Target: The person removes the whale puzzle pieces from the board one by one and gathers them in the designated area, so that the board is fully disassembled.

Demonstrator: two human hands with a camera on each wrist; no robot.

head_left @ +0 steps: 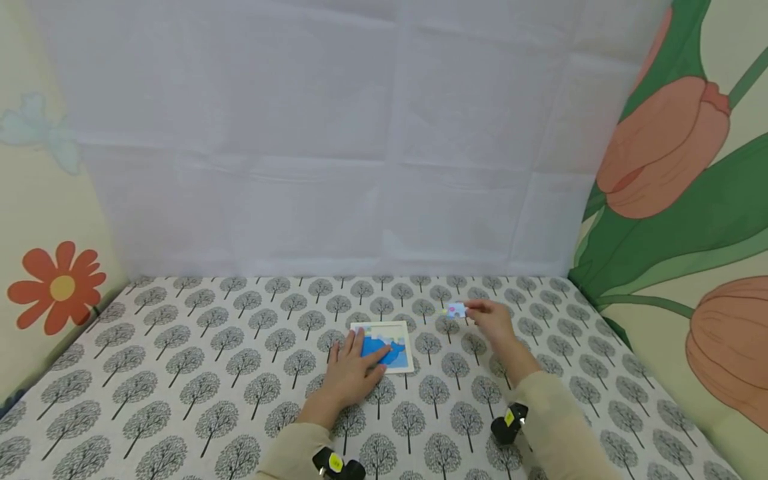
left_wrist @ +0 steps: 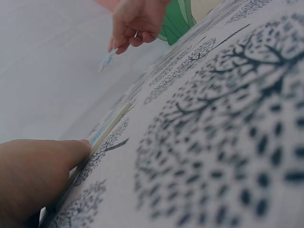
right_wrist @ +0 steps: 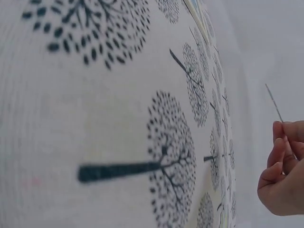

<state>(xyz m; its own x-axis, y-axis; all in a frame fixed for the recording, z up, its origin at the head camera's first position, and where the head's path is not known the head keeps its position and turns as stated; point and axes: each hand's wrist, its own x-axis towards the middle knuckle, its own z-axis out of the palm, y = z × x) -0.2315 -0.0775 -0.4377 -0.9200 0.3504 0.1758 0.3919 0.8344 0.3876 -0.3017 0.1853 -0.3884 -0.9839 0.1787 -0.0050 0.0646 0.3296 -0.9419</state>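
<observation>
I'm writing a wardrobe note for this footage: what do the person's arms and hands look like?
The left sleeve and right sleeve are plain pale beige. The left hand and right hand are bare. A black left device and right device, with yellow markings, sit near the cuffs.

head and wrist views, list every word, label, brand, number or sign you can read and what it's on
No readable text anywhere.
Yellow label on the left wrist's black device: any marking is too small to read.
Yellow label on the right wrist's black device: likewise.
Framed picture and flat printed piece: coloured artwork, no legible lettering.
</observation>
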